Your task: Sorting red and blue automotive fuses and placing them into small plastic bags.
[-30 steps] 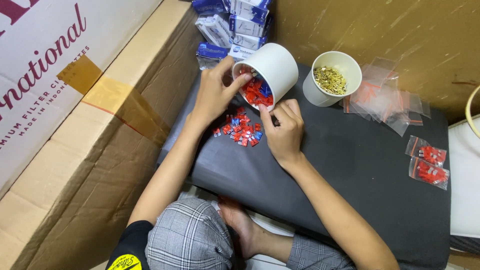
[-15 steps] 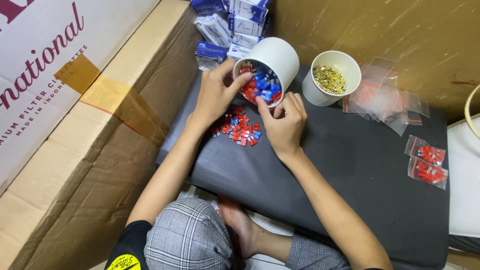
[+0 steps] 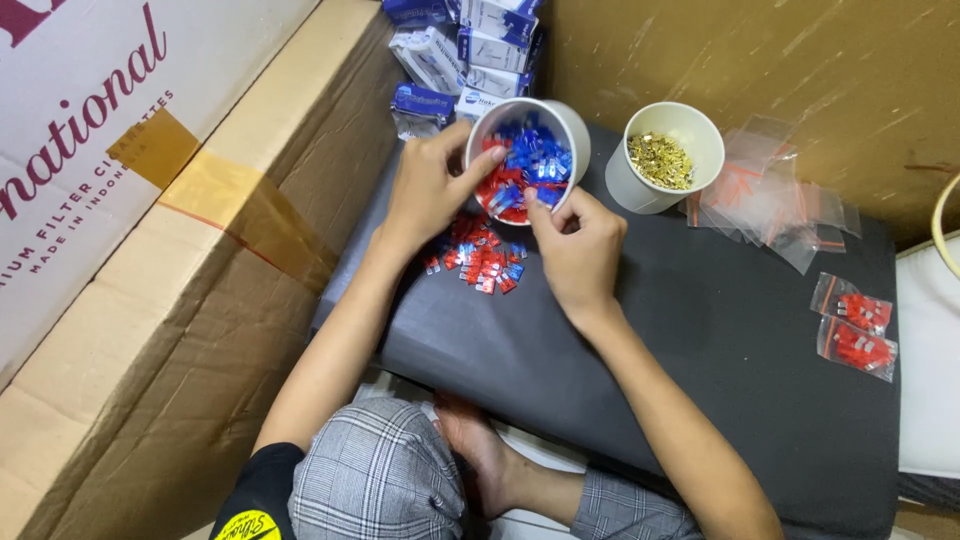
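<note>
- Tilted further since the earlier frame, white cup (image 3: 560, 125) now faces the viewer, red and blue pieces (image 3: 525, 170) showing inside.
- Left hand (image 3: 432, 190): fingers curled on the cup's left rim.
- Right hand (image 3: 580, 250): fingertips pressed together at its near rim.
- Loose pieces (image 3: 478, 262) lie on dark mat (image 3: 700, 340), near the cup.

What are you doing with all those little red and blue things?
A person sits at a dark grey padded surface. The left hand tilts a white paper cup full of small red and blue plastic pieces, while the right hand picks at its mouth. More red and blue pieces lie beneath it, and a second white cup of gold bits stands beside it.
</note>
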